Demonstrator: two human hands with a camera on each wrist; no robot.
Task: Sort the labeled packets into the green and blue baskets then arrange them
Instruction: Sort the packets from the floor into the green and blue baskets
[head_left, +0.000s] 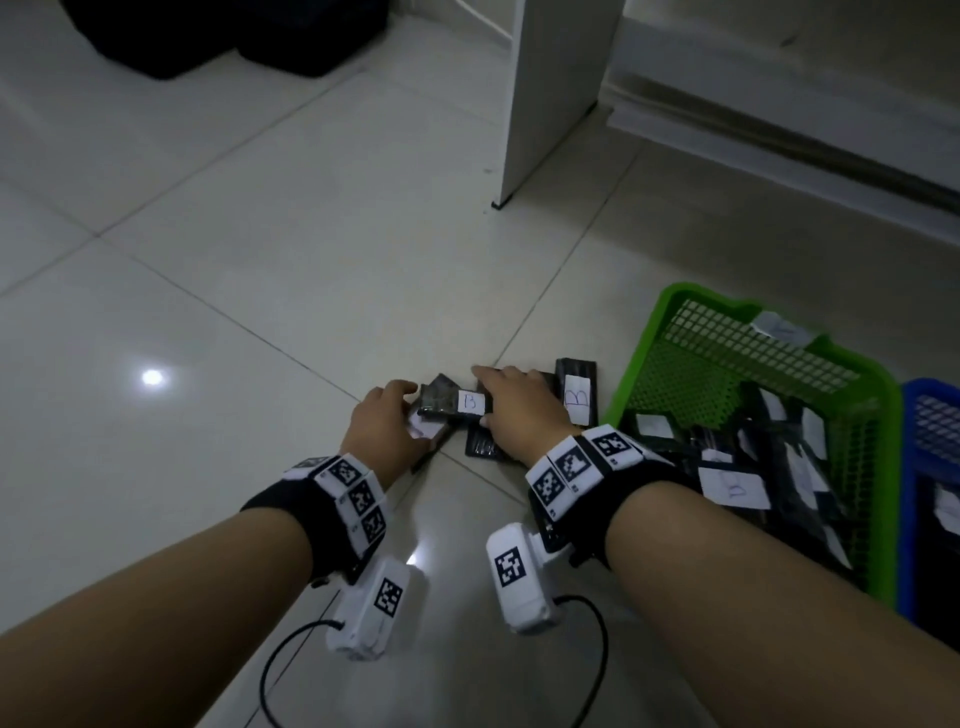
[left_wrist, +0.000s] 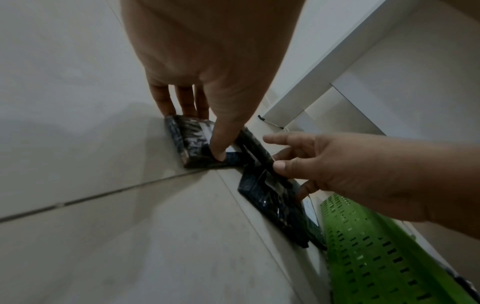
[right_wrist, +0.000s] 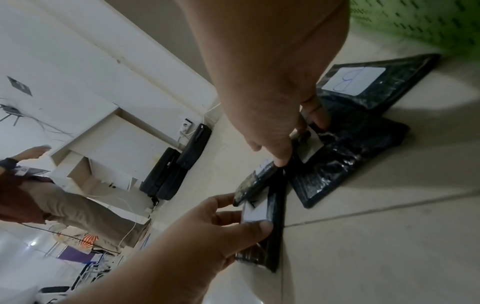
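On the tiled floor (head_left: 260, 270) a small heap of black labeled packets is lying just left of the green basket (head_left: 670, 306). The left hand (head_left: 382, 423) is gripping the leftmost packet (right_wrist: 262, 230) by its edges: in the right wrist view the thumb is lying on the near edge by the white label, and the fingers are curling round the far side. The left wrist view shows the same hold, three fingers at the far edge and the thumb pressing down on top. Another packet marked B (head_left: 457, 402) is resting across it, slightly tilted, between the two hands.

The right hand (head_left: 519, 410) is lying over the middle of the heap, fingers bent down onto a flat packet (right_wrist: 345, 162); the thumb and fingertips are touching its wrapping and label, but whether they are really pinching it cannot be told. Just beyond that hand a second B packet (head_left: 576, 397) is lying flat beside the green basket's wall.

The green basket is already holding many black packets with white labels, piled loosely at its near end. The blue basket (head_left: 935, 395) is standing right against its far side, mostly cut off by the frame edge.

A white furniture panel (head_left: 556, 93) is standing on the floor farther back
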